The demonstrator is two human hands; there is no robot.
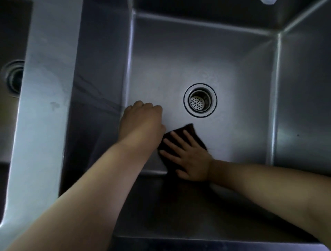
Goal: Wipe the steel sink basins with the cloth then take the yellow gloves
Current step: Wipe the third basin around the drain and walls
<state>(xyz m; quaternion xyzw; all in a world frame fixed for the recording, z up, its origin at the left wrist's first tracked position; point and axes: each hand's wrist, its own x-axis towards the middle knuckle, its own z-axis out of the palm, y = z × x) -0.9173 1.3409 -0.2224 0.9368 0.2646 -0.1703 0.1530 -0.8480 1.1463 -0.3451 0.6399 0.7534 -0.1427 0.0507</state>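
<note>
I look straight down into a deep steel sink basin (206,59) with a round strainer drain (200,100) near its middle. A dark brown cloth (192,133) lies flat on the basin floor near the front wall. My right hand (188,155) presses on the cloth with its fingers spread. My left hand (143,123) rests on the basin floor just left of the cloth, fingers curled under, holding nothing that I can see. No yellow gloves are in view.
A broad steel divider (44,107) separates this basin from a second basin at the left edge, whose drain (15,77) shows partly. The tip of a tap (268,1) peeks in at the top right.
</note>
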